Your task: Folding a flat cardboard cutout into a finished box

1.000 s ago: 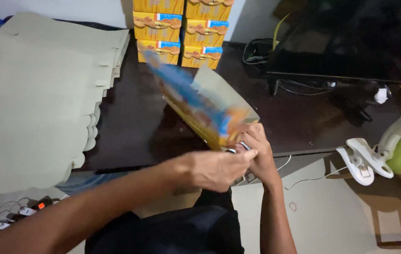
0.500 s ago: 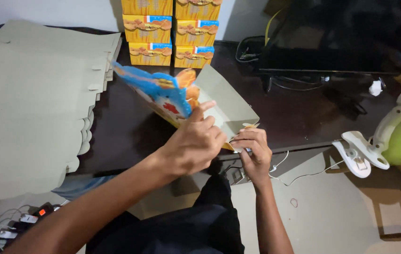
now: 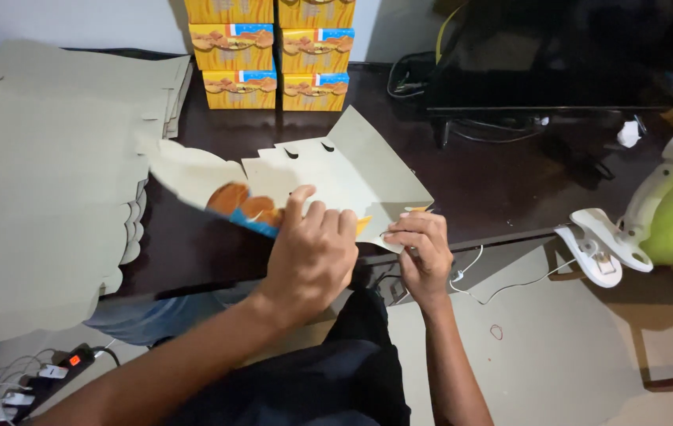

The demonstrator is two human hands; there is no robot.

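Observation:
A flat, unfolded cardboard box blank lies over the dark table's front edge, grey inner side up, with orange and blue print showing at its lower left. My left hand presses on its near edge, fingers curled over the printed flap. My right hand pinches the blank's right corner near the table edge.
A tall stack of grey flat box blanks fills the left. Several folded yellow boxes are stacked at the back. A black monitor stands back right; a white and green clip lamp sits right. A power strip lies on the floor.
The blank was held up and partly folded; now it is laid open and flatter on the table. My left hand has moved down onto its near edge.

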